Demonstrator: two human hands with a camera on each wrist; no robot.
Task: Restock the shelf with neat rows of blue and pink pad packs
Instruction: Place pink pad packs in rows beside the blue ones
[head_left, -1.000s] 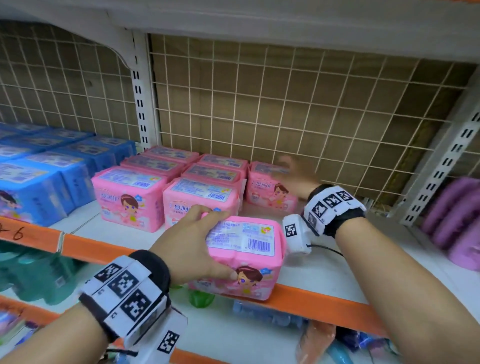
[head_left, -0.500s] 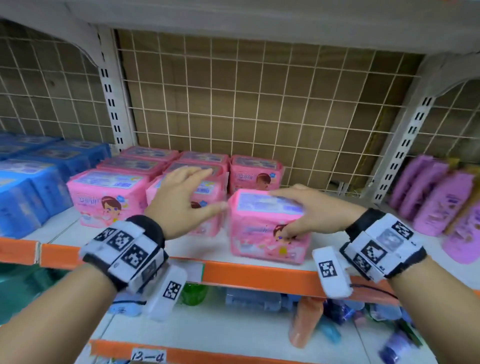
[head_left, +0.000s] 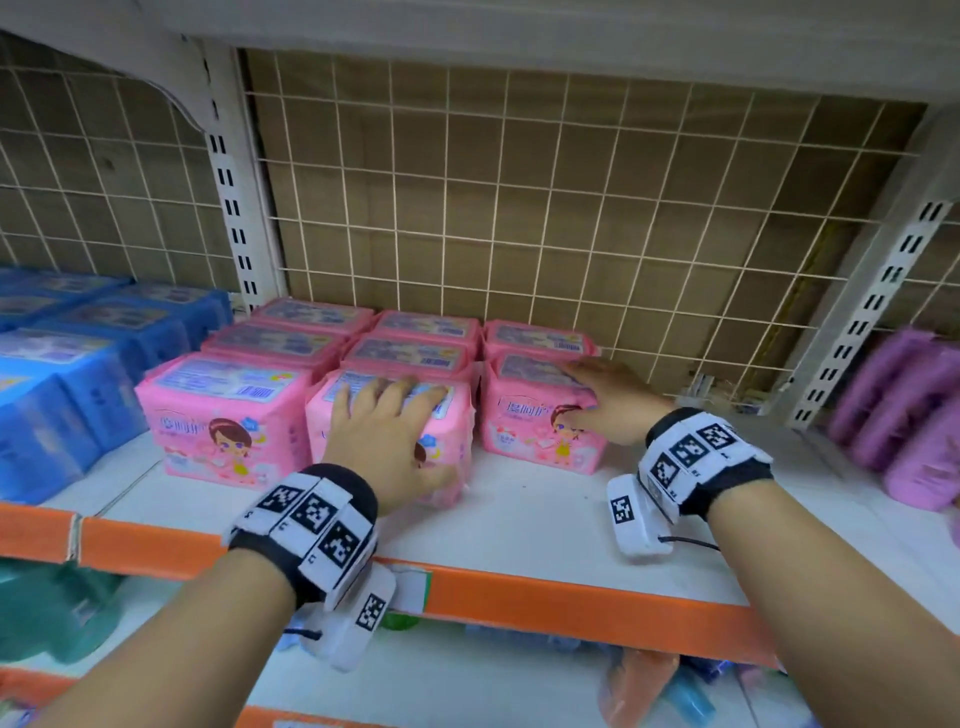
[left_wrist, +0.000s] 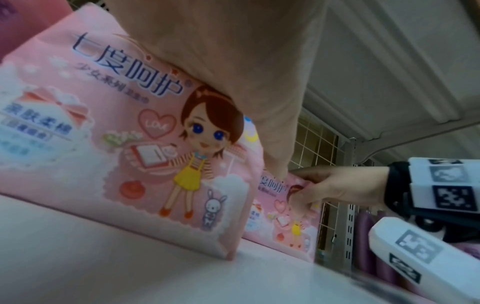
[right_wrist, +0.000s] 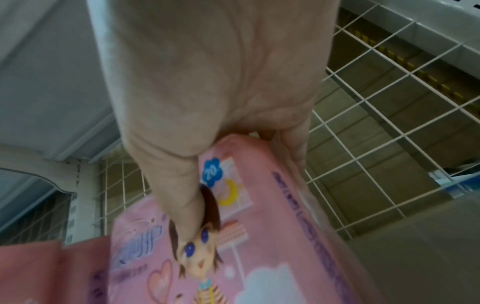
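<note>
Pink pack (head_left: 540, 415) deeper — under right hand (head_left: 605, 402)

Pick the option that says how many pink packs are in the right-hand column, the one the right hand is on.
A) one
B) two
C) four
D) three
B: the right hand rests on the front pink pack, with a single rear pink pack behind it.
</note>
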